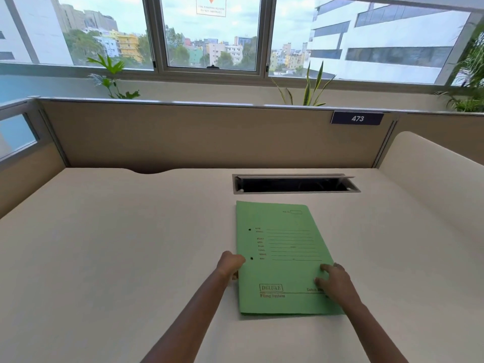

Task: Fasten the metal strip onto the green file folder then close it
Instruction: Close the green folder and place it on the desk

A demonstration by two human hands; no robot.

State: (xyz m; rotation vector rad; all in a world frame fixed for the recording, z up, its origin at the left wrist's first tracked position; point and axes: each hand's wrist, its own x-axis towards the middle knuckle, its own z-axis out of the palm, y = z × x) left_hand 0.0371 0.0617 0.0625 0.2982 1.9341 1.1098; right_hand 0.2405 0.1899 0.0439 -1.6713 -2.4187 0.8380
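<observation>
The green file folder [282,258] lies closed and flat on the pale desk, front cover up, with printed lines and two punched holes near its left edge. My left hand [230,264] curls around the folder's left edge just below the lower hole. My right hand [336,280] rests on the cover near the lower right corner, fingers spread and pressing down. No metal strip shows anywhere in view.
A rectangular cable slot [296,184] with its lid raised is cut into the desk [117,244] just behind the folder. A beige partition [183,137] with a "473" tag [357,118] closes off the back, and a curved divider [429,163] stands on the right.
</observation>
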